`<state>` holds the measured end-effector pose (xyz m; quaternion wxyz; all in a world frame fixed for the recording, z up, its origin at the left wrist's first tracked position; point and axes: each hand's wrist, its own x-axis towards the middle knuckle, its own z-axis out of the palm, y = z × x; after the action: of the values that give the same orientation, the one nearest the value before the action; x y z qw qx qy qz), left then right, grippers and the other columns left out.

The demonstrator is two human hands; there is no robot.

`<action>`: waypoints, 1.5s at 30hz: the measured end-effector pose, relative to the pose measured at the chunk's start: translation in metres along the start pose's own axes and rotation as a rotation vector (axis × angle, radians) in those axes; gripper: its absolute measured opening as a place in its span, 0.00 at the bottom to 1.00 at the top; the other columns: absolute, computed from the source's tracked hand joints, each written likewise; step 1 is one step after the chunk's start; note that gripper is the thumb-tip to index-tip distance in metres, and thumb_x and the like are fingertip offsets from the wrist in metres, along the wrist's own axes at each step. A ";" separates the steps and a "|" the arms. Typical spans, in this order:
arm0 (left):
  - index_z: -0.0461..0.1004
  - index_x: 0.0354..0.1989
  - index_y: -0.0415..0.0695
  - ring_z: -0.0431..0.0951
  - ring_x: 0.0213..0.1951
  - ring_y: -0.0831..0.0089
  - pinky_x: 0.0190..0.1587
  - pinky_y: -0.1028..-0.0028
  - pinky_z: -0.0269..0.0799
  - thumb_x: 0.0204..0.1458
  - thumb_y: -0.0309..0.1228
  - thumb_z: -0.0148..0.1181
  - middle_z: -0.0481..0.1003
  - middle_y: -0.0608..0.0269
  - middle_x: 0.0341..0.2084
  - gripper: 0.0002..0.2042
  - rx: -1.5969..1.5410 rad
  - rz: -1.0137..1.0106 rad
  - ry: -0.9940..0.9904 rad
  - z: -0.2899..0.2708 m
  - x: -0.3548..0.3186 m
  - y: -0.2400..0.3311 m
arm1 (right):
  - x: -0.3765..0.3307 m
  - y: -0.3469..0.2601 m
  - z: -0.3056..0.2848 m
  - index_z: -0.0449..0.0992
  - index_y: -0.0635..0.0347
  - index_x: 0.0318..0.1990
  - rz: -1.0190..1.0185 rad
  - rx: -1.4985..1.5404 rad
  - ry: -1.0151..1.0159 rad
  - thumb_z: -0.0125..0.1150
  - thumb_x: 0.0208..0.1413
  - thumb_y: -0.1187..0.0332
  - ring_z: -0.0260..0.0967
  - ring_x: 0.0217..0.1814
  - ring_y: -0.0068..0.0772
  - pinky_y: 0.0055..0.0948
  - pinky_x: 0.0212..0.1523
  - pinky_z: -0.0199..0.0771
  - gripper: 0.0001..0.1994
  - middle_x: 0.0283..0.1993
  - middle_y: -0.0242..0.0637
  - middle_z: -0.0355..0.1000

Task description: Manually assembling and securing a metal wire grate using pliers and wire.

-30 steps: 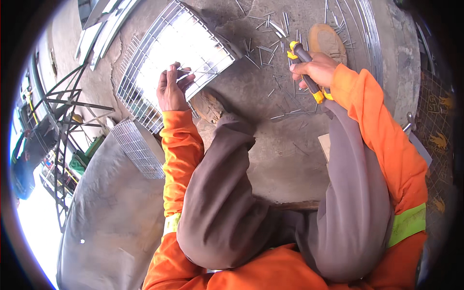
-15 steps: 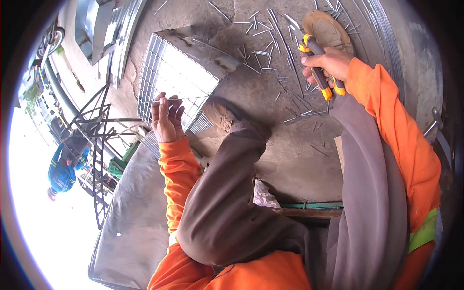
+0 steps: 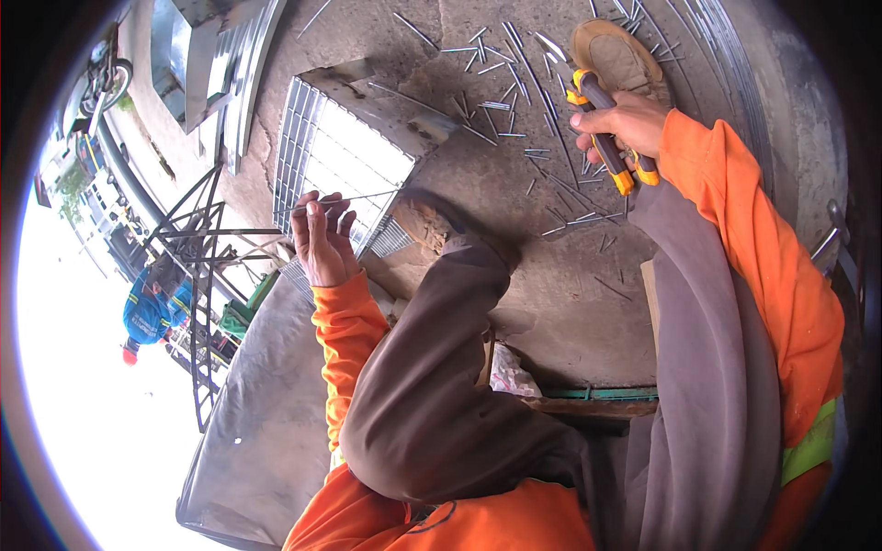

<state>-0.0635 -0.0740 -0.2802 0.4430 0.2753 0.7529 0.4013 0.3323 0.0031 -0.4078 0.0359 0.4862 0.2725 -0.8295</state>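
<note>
My left hand (image 3: 322, 241) is raised over the wire mesh panel (image 3: 331, 165) and pinches a thin straight piece of wire (image 3: 354, 199) between its fingertips. My right hand (image 3: 620, 124) is closed around the yellow and grey handles of a pair of pliers (image 3: 606, 138), held above my right knee near my tan boot (image 3: 620, 55). Several short cut wire pieces (image 3: 524, 110) lie scattered on the concrete floor between the two hands. My knees in brown and grey trousers fill the middle of the view.
A dark metal frame (image 3: 197, 266) stands at the left, with a person in a blue jacket (image 3: 152, 308) beyond it. A grey sheet (image 3: 257, 432) lies at the lower left. Curved metal rods (image 3: 726, 64) run along the upper right. A wooden board (image 3: 588, 404) lies under my legs.
The view has tilted toward the left, showing more of the yard and the person in blue. My left hand stays at the mesh panel, now with a wire piece between its fingers; my right hand keeps the pliers.
</note>
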 end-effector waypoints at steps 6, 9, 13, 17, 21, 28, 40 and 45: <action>0.69 0.50 0.41 0.79 0.42 0.68 0.44 0.69 0.75 0.64 0.32 0.53 0.78 0.55 0.38 0.11 -0.036 0.054 -0.030 0.004 -0.011 0.003 | 0.006 0.004 0.001 0.65 0.63 0.59 0.018 -0.145 0.050 0.60 0.56 0.58 0.74 0.39 0.32 0.37 0.40 0.71 0.27 0.49 0.43 0.72; 0.70 0.49 0.41 0.79 0.43 0.67 0.45 0.69 0.75 0.65 0.32 0.51 0.78 0.55 0.37 0.10 -0.034 0.062 -0.014 -0.002 -0.004 -0.003 | -0.012 -0.010 0.019 0.66 0.62 0.60 0.003 -0.262 0.068 0.58 0.54 0.65 0.73 0.38 0.33 0.37 0.42 0.72 0.26 0.46 0.43 0.71; 0.70 0.50 0.37 0.78 0.45 0.66 0.51 0.66 0.73 0.65 0.33 0.50 0.78 0.54 0.39 0.12 -0.004 0.103 -0.150 0.014 -0.005 -0.010 | -0.027 -0.012 0.033 0.59 0.59 0.67 -0.181 -0.650 0.128 0.56 0.54 0.70 0.69 0.41 0.37 0.38 0.44 0.73 0.31 0.44 0.45 0.68; 0.73 0.46 0.36 0.78 0.44 0.66 0.53 0.67 0.70 0.64 0.32 0.53 0.78 0.54 0.39 0.11 -0.069 0.160 -0.214 0.017 0.002 -0.024 | -0.059 -0.023 0.063 0.69 0.65 0.49 -0.363 -0.913 0.344 0.59 0.52 0.67 0.69 0.46 0.55 0.42 0.47 0.71 0.18 0.47 0.53 0.66; 0.74 0.41 0.36 0.78 0.43 0.67 0.51 0.67 0.70 0.62 0.31 0.55 0.77 0.55 0.38 0.09 -0.139 0.164 -0.139 0.014 0.011 -0.029 | -0.081 -0.068 0.102 0.66 0.67 0.37 -0.465 -0.887 0.467 0.58 0.56 0.64 0.67 0.44 0.56 0.45 0.45 0.68 0.13 0.45 0.52 0.64; 0.73 0.37 0.37 0.77 0.41 0.73 0.49 0.71 0.72 0.61 0.32 0.58 0.77 0.61 0.36 0.09 -0.362 0.162 -0.243 -0.007 0.009 -0.044 | -0.085 -0.094 0.164 0.70 0.61 0.39 0.023 -0.723 0.226 0.58 0.60 0.54 0.62 0.32 0.29 0.34 0.36 0.65 0.17 0.28 0.38 0.64; 0.76 0.43 0.37 0.76 0.40 0.77 0.48 0.75 0.72 0.61 0.38 0.59 0.78 0.63 0.34 0.14 -0.431 0.075 -0.217 0.002 0.009 -0.043 | -0.070 -0.046 0.238 0.70 0.58 0.38 -0.048 -0.499 0.416 0.61 0.59 0.52 0.55 0.30 0.17 0.23 0.33 0.59 0.17 0.26 0.24 0.59; 0.77 0.43 0.37 0.77 0.37 0.77 0.46 0.75 0.73 0.60 0.39 0.60 0.78 0.63 0.31 0.15 -0.429 0.052 -0.177 0.008 0.012 -0.046 | -0.068 -0.056 0.244 0.70 0.58 0.37 0.002 -0.559 0.409 0.61 0.59 0.52 0.54 0.29 0.17 0.23 0.32 0.58 0.17 0.26 0.24 0.59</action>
<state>-0.0644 -0.0858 -0.3267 0.5451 0.2282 0.6014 0.5376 0.1578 -0.0823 -0.2357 0.1131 0.6140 0.4903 -0.6081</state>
